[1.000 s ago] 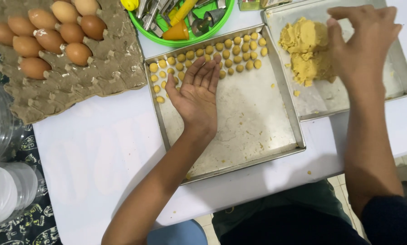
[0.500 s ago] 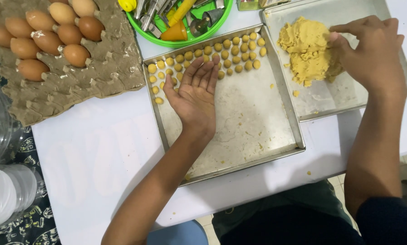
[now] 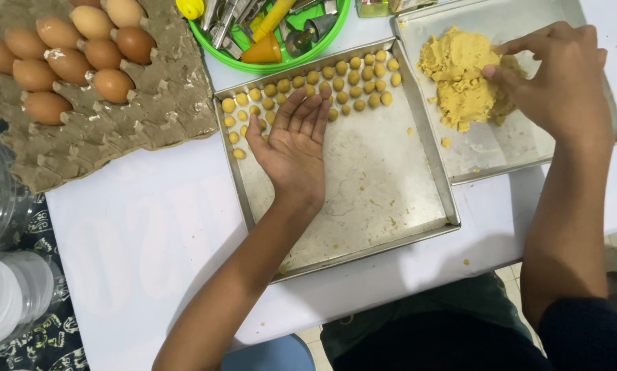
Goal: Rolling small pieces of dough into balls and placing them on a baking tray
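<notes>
My left hand [image 3: 294, 148] rests palm up and empty over a square metal baking tray [image 3: 391, 206], fingers together and pointing at several small yellow dough balls [image 3: 353, 79] lined along the tray's far edge. My right hand [image 3: 559, 82] presses into a lump of yellow dough [image 3: 456, 75] in a second metal tray [image 3: 501, 154] to the right, thumb and fingers pinching at the lump's right side.
A cardboard egg carton [image 3: 136, 117] with several brown eggs [image 3: 81, 58] sits at the far left. A green bowl [image 3: 274, 65] of metal and orange tools stands behind the baking tray. Clear plastic containers [image 3: 6, 302] lie at the left edge of the white table [image 3: 136, 240].
My right hand came down from above the second tray onto the dough lump and now pinches it. My left hand stayed palm up over the baking tray.
</notes>
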